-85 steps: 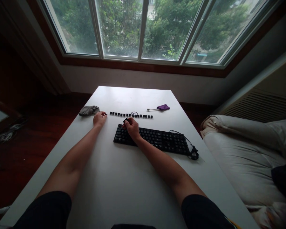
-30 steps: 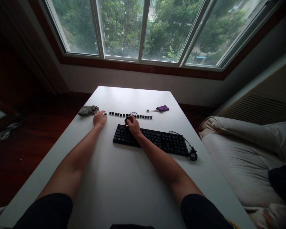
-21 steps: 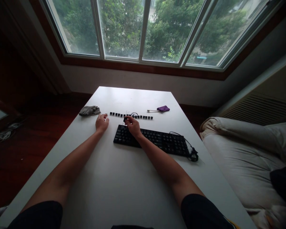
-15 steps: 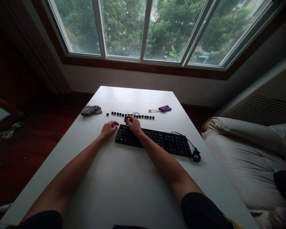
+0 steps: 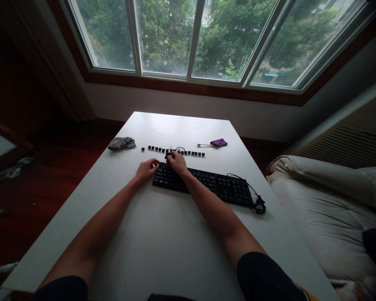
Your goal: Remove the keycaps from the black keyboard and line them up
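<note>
A black keyboard point(image 5: 203, 179) lies at a slant on the white table point(image 5: 150, 242). Above its far left keys, my right hand point(image 5: 176, 162) pinches a keycap puller point(image 5: 167, 155), a small black grip with thin wires showing above and below it. My left hand point(image 5: 148, 168) is at the keyboard's far left corner, its curled fingertips closed against the edge. Behind the hands runs a row of loose black keycaps point(image 5: 156, 149), with a single keycap point(image 5: 143, 149) set apart at its left end. My right hand hides part of the keyboard's left keys.
A crumpled grey cloth point(image 5: 122, 143) lies at the table's far left. On the far right are a purple cloth point(image 5: 219, 142) and a thin white-tipped stick point(image 5: 203, 145). The bundled cable point(image 5: 259, 205) rests by the keyboard's right end. Beyond the table's right edge is a pale sofa point(image 5: 313, 209).
My left hand has shifted slightly right, its fingertips now at the keyboard's corner. My right hand keeps the keycap puller over the same keys. The whole view has drifted a little.
</note>
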A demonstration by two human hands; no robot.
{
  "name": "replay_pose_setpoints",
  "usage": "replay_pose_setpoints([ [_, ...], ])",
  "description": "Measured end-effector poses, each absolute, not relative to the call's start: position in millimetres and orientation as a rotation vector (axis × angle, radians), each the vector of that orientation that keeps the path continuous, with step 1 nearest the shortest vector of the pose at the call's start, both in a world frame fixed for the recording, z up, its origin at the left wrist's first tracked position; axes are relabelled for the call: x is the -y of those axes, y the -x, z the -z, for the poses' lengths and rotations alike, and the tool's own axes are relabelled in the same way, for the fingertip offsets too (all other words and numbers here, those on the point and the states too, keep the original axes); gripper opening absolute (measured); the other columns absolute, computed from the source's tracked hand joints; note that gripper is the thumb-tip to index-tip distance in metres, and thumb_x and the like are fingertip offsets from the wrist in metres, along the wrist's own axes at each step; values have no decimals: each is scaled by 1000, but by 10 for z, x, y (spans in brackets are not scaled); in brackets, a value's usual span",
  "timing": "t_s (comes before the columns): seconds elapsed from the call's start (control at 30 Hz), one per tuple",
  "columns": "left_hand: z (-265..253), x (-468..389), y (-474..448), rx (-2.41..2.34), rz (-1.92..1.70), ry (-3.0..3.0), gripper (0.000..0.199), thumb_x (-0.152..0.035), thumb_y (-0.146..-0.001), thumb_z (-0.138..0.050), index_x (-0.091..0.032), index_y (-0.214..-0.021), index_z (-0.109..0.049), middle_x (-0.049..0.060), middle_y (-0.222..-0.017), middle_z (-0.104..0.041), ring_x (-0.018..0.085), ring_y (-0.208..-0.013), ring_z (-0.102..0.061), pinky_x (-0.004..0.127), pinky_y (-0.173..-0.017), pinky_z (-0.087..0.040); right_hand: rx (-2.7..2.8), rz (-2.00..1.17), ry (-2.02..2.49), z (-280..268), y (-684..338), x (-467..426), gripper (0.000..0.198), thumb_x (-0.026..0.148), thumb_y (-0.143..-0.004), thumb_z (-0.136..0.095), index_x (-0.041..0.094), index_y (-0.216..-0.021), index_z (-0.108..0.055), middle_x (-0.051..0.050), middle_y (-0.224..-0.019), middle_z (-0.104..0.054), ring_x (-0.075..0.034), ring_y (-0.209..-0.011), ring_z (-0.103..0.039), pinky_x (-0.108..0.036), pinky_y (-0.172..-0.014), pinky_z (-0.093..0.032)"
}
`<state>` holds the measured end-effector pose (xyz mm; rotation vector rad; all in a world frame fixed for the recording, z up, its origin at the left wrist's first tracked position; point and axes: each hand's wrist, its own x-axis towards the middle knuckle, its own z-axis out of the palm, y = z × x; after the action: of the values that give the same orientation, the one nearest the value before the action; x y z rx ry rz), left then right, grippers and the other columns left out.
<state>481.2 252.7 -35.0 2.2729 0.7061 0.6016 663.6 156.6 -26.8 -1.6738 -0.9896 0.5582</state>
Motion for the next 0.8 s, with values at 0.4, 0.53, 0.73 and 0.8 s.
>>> replay_pose_setpoints([
  [0.4,339,-2543,-4793,-677,-572,-2295,26,-39,-87,-60,-27,-106,-72,1,-90,-75,18,-71,-64,30,-72,-49,1692,-213,1611,30,-6593,-1309,15,23,-90,-62,24,-103,-71,-1,-90,-73,-16,-74,-62,-24,-71,-43],
  [0.53,316,-2518,-4779,-658,-572,-2314,27,-39,-89,-58,-27,-107,-72,1,-91,-75,17,-71,-64,30,-71,-48,1656,-152,1620,69,-6582,-1200,15,25,-92,-62,25,-105,-70,-2,-91,-73,-17,-76,-63,-25,-73,-43],
  [0.73,296,-2502,-4783,-642,-582,-2331,28,-42,-90,-57,-26,-107,-72,1,-90,-74,17,-71,-63,30,-71,-48,1550,-153,1617,151,-6565,-1196,16,30,-95,-60,27,-109,-69,-2,-95,-75,-19,-85,-68,-27,-79,-46],
  [0.8,296,-2496,-4788,-654,-579,-2330,27,-42,-89,-57,-26,-106,-72,1,-89,-74,17,-70,-63,30,-71,-49,1512,-171,1613,171,-6571,-1204,16,30,-95,-61,28,-108,-69,-1,-93,-75,-20,-84,-69,-28,-79,-48],
])
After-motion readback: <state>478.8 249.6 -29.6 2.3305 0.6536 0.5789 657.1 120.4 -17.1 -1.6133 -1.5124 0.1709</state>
